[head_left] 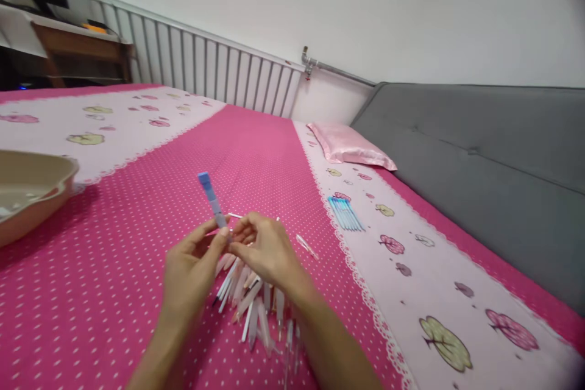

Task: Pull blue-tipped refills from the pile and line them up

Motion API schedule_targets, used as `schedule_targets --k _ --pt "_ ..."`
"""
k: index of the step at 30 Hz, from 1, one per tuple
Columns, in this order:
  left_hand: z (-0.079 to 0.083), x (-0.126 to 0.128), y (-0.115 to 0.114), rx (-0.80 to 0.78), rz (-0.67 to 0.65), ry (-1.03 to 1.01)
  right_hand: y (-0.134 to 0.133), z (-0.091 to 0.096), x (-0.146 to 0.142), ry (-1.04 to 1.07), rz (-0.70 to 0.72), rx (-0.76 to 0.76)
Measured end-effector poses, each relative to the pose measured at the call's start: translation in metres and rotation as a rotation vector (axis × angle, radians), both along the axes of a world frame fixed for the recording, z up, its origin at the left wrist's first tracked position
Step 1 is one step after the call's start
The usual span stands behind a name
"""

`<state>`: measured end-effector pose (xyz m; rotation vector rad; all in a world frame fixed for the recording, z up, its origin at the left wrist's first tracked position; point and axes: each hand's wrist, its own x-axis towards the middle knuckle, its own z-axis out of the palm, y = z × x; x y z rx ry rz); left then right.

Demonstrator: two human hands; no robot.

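Observation:
A pen with a blue top and a pale, translucent barrel (pixel 212 200) stands tilted between my hands, blue end up. My left hand (pixel 194 262) is closed round its lower part, thumb against the barrel. My right hand (pixel 267 250) has its thumb and curled fingers at the pen's lower tip, which the fingers mostly hide. Just beneath both hands lies a loose pile of pen parts (pixel 251 301), with white, pinkish and clear tubes. To the right of the pile, one slim pen part (pixel 306 247) lies apart.
Several blue pens (pixel 346 214) lie in a neat row on the bedspread (pixel 137 225) to the right. A beige basin (pixel 41 207) sits at the left edge. Farther back are a pink pillow (pixel 350 147), a grey headboard (pixel 479 152) and a white radiator (pixel 196 55).

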<state>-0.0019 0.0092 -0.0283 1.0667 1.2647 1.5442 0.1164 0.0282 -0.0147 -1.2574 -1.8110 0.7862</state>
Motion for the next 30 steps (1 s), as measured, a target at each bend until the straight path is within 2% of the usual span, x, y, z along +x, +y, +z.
schedule_targets --k 3,10,16,19,22,26,30 --pt "-0.001 -0.003 0.002 0.004 0.067 0.036 0.002 -0.002 -0.005 0.007 -0.010 0.056" --pt "0.002 -0.006 0.003 -0.014 0.122 0.139 0.001 -0.003 -0.013 0.001 -0.023 0.132" --pt "0.002 -0.006 0.002 -0.044 0.123 0.284 0.011 0.005 0.004 0.050 -0.129 0.147" --pt "-0.001 -0.007 0.002 -0.045 0.173 0.369 0.022 0.011 0.032 0.095 -0.203 0.149" --pt "-0.002 -0.006 0.002 -0.028 0.210 0.412 0.032 0.010 0.076 0.097 -0.341 0.175" --pt "-0.002 -0.006 0.002 -0.017 0.186 0.431 0.040 -0.004 0.151 -0.119 -0.719 0.112" --pt "-0.002 -0.005 0.003 -0.060 0.200 0.415 0.044 -0.023 0.222 -0.221 -0.956 0.009"
